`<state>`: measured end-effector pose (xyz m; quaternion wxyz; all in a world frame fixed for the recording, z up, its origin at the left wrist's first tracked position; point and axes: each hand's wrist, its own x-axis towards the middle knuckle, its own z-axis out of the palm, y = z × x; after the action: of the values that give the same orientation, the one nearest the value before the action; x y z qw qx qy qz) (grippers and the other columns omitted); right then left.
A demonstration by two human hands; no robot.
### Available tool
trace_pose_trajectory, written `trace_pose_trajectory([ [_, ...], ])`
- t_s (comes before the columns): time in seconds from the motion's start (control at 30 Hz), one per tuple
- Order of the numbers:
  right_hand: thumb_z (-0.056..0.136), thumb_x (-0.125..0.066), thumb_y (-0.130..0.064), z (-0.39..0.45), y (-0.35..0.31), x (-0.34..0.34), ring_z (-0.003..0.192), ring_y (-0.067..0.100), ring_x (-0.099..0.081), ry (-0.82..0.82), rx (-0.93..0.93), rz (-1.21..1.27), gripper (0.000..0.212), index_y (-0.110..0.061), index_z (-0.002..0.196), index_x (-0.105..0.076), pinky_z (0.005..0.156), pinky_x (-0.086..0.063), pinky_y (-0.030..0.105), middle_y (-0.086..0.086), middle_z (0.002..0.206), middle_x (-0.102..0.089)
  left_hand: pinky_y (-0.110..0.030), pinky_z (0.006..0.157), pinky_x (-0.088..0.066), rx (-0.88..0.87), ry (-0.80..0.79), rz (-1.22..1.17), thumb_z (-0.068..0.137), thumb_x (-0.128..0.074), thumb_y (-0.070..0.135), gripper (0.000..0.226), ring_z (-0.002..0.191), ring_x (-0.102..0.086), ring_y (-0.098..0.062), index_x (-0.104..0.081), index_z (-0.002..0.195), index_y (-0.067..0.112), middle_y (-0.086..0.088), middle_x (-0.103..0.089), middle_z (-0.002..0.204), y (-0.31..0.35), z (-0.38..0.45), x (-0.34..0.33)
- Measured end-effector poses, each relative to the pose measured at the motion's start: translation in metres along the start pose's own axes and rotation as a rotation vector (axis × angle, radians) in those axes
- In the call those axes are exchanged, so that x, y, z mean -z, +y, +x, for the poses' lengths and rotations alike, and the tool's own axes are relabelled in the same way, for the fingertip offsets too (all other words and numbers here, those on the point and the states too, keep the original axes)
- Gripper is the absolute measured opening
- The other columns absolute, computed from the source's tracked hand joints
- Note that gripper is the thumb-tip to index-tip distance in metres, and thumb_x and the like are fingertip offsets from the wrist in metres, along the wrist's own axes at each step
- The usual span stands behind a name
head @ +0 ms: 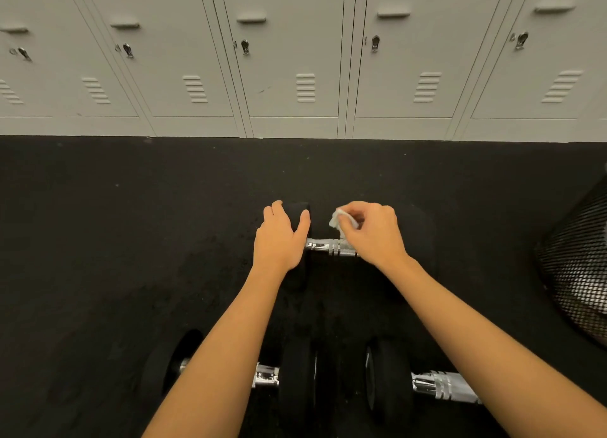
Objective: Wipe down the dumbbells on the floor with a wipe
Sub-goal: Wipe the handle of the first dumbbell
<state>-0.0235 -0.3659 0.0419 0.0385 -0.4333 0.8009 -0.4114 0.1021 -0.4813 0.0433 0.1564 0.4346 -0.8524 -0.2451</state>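
A black dumbbell with a chrome handle [328, 247] lies crosswise on the dark floor in the middle of the view. My left hand [281, 238] rests over its left head, thumb and fingers wrapped on the top edge. Just to the right, my right hand [372, 230] pinches a small crumpled white wipe [338, 220] above the handle and covers the handle's right part. Two more black dumbbells lie nearer to me: one at lower left [266, 375] and one at lower right [440, 386], both partly hidden by my forearms.
A row of pale grey lockers [295, 76] closes off the far side of the black rubber floor [131, 224]. A black mesh bin [581, 273] stands at the right edge.
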Motion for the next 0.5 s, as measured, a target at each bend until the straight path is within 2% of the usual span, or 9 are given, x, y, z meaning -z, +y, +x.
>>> trace_pose_trajectory([
  [0.07,0.094,-0.056,-0.019,0.006,-0.007,-0.01,0.069,0.008,-0.064,-0.025,0.046,-0.113,0.015,-0.018,0.105,-0.067,0.066,-0.055,0.028,-0.004,0.081,-0.068,-0.035,0.092,-0.042,-0.003,0.002,0.0,0.097,-0.035,0.053,0.067,0.118,-0.052,-0.027,-0.025,0.146,0.009,-0.011,-0.035,0.146,-0.001,0.0,-0.001],
  [0.13,0.097,-0.051,-0.018,0.006,-0.01,-0.027,0.068,0.014,-0.063,-0.137,0.067,-0.231,0.013,-0.014,0.108,-0.055,0.063,-0.054,0.033,0.001,0.081,-0.065,-0.032,0.089,-0.04,-0.013,0.009,0.0,0.097,-0.035,0.052,0.067,0.118,-0.052,-0.026,-0.025,0.146,0.008,-0.01,-0.036,0.146,-0.002,-0.001,-0.001],
  [0.2,0.096,-0.051,-0.015,0.001,-0.01,-0.044,0.071,0.019,-0.063,-0.254,0.058,-0.327,0.016,-0.014,0.111,-0.046,0.064,-0.055,0.037,0.005,0.086,-0.066,-0.032,0.089,-0.039,-0.016,0.016,-0.006,0.097,-0.036,0.052,0.067,0.118,-0.051,-0.026,-0.026,0.146,0.008,-0.01,-0.036,0.146,-0.002,-0.002,-0.002],
  [0.3,0.095,-0.053,-0.013,-0.01,-0.004,-0.06,0.084,0.022,-0.064,-0.321,0.09,-0.384,0.028,-0.012,0.122,-0.044,0.07,-0.051,0.032,0.01,0.099,-0.066,-0.035,0.092,-0.041,-0.007,0.018,-0.011,0.097,-0.036,0.052,0.066,0.119,-0.051,-0.027,-0.026,0.146,0.009,-0.01,-0.035,0.146,-0.002,-0.002,-0.002],
  [0.37,0.096,-0.052,-0.012,-0.016,0.002,-0.062,0.105,0.024,-0.06,-0.288,0.168,-0.385,0.038,-0.009,0.133,-0.045,0.083,-0.047,0.03,0.012,0.115,-0.064,-0.035,0.092,-0.042,-0.01,0.021,-0.006,0.097,-0.036,0.052,0.066,0.117,-0.053,-0.026,-0.026,0.146,0.009,-0.01,-0.036,0.146,-0.002,-0.001,-0.002],
  [0.4,0.096,-0.052,-0.012,-0.02,0.005,-0.061,0.116,0.024,-0.057,-0.27,0.216,-0.39,0.043,-0.008,0.138,-0.044,0.096,-0.043,0.031,0.012,0.124,-0.061,-0.035,0.092,-0.041,-0.011,0.023,-0.005,0.097,-0.036,0.052,0.066,0.117,-0.053,-0.026,-0.026,0.146,0.009,-0.01,-0.036,0.146,-0.002,-0.001,-0.002],
  [0.43,0.097,-0.052,-0.013,-0.023,0.008,-0.061,0.122,0.024,-0.053,-0.254,0.274,-0.41,0.045,-0.007,0.141,-0.043,0.108,-0.035,0.032,0.011,0.13,-0.059,-0.035,0.093,-0.041,-0.012,0.023,-0.005,0.097,-0.036,0.052,0.066,0.117,-0.053,-0.025,-0.026,0.146,0.009,-0.01,-0.036,0.146,-0.002,0.0,-0.003],
  [0.5,0.096,-0.055,-0.017,-0.029,0.016,-0.061,0.123,0.024,-0.055,-0.223,0.388,-0.475,0.046,-0.005,0.139,-0.046,0.114,-0.026,0.035,0.012,0.132,-0.059,-0.036,0.094,-0.04,-0.013,0.022,-0.005,0.097,-0.036,0.052,0.066,0.117,-0.053,-0.025,-0.026,0.146,0.008,-0.01,-0.036,0.146,-0.002,0.0,-0.003],
])
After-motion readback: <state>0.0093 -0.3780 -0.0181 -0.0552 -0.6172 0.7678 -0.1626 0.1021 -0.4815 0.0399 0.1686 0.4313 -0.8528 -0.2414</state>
